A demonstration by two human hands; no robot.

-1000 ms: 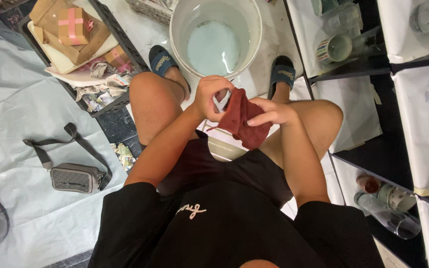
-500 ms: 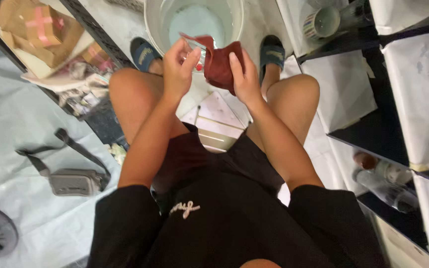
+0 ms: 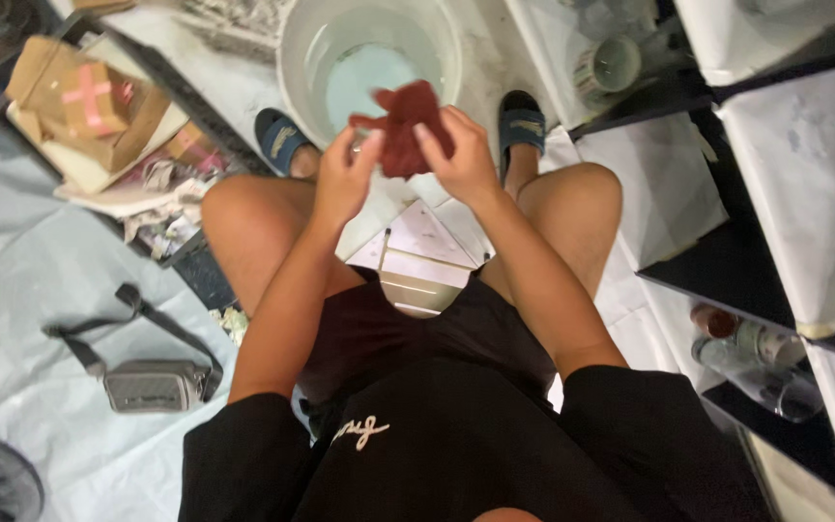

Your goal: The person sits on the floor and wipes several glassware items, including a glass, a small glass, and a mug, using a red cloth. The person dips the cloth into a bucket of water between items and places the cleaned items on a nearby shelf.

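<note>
Above the white bucket [image 3: 371, 68] of pale water, the dark red cloth [image 3: 406, 126] now sits higher and farther forward than a second ago, lifted off the lap toward the rim. Left hand [image 3: 345, 179] and right hand [image 3: 461, 155] both pinch it, fingers closed on its edges.

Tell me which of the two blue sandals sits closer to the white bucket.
The sandal on the person's left foot: it lies right against the white bucket. The other sandal stands apart from it, nearer the cup.
</note>
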